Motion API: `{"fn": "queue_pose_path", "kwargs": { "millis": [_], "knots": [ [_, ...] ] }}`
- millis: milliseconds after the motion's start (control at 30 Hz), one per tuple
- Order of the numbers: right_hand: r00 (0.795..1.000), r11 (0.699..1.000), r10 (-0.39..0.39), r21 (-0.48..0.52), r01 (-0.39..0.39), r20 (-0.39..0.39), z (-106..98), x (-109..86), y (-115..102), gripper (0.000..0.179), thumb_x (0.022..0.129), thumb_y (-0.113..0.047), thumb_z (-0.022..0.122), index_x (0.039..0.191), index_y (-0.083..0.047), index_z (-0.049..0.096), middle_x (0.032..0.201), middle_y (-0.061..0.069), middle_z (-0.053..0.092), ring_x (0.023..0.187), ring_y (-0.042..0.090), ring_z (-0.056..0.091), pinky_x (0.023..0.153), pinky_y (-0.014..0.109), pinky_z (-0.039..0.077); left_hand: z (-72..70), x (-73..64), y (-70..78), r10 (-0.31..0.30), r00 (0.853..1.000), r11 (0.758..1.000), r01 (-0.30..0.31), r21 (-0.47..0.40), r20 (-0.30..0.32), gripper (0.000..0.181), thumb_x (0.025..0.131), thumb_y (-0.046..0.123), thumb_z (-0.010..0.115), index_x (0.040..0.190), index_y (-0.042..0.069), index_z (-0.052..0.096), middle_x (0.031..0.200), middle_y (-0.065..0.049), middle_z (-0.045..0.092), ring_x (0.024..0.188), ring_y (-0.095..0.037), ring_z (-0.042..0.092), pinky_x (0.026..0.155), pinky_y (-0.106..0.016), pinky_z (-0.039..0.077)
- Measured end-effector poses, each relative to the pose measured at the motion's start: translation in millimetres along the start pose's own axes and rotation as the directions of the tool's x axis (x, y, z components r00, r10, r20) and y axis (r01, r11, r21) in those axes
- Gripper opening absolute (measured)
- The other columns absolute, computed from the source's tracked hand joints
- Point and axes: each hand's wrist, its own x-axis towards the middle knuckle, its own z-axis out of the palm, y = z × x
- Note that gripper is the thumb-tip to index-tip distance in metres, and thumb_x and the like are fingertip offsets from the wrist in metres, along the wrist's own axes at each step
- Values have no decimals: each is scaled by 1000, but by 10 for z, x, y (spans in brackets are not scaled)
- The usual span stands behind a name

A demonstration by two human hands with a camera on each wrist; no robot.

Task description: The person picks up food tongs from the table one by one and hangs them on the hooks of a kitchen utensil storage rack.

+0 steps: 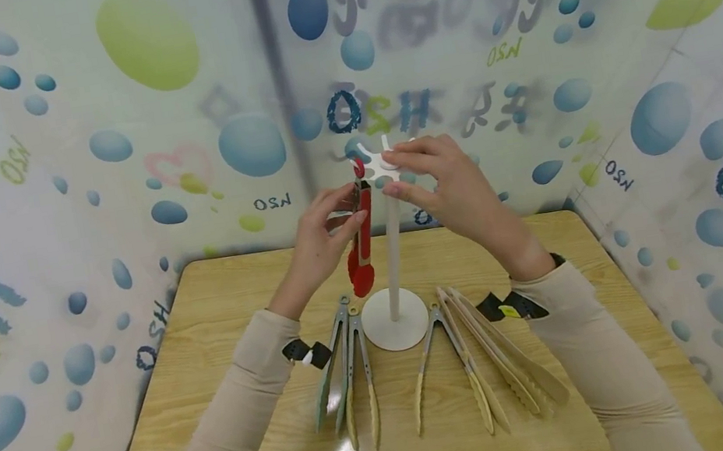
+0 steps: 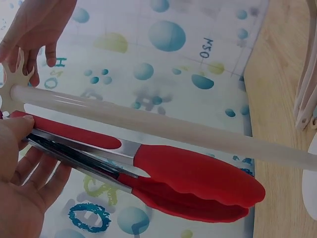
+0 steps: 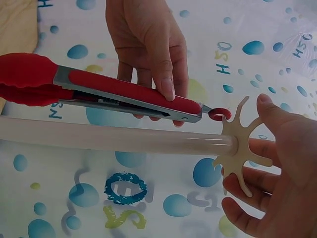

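Note:
In the head view my left hand (image 1: 318,242) pinches red-and-silver kitchen tongs (image 2: 193,166) by the handle, thumb on one side and fingers on the other. Their red scalloped heads hang downward, slightly apart. At the handle end, the red pull ring (image 3: 218,114) is right at a hook tip of the white stand's star-shaped top (image 3: 241,141). My right hand (image 1: 454,183) grips this top from the other side, thumb and fingers around its hooks. Below runs the stand's straight white pole (image 1: 394,252), close beside the tongs.
The stand's round white base (image 1: 380,325) rests on the wooden table (image 1: 250,282). Left of it lie green-tipped tongs (image 1: 324,401) and yellow-tipped tongs (image 1: 372,405). More yellow-tipped tongs (image 1: 420,397) and beige tongs (image 1: 507,360) lie on the right. A patterned curtain (image 1: 209,68) surrounds the table.

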Motion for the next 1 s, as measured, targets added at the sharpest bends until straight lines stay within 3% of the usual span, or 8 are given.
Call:
{"fn": "queue_pose_path", "kwargs": {
  "millis": [433,633,767,1000],
  "knots": [
    [1000,1000,-15,-5,15,19,-8,-19,18,47,97,-32,64,141,-16,57,146,12,53,131,30,45,106,53,42,43,0,-23,-15,1000,999,15,-38,-1,46,97,14,62,142,12,53,125,-13,59,116,-27,62,101,-44,53],
    [997,997,-77,-7,77,-5,-8,-12,71,40,102,-29,55,139,-16,59,142,12,56,128,31,47,103,52,43,49,6,-26,-12,1000,999,12,-36,2,46,97,14,62,142,13,53,126,-12,60,115,-26,62,101,-44,53],
    [993,993,-120,-17,120,-15,-9,-8,92,38,102,-26,56,138,-16,60,140,12,58,125,30,49,101,51,44,51,4,-22,-20,1000,998,21,-51,4,47,97,11,62,143,11,52,128,-13,59,115,-28,61,101,-46,53],
    [989,988,-145,54,145,-13,-74,38,183,39,98,-26,62,135,-16,62,142,14,54,130,33,43,106,56,37,40,23,-11,-36,999,997,38,-73,26,50,97,7,62,144,9,49,131,-17,58,118,-32,60,103,-49,51]
  ]
}}
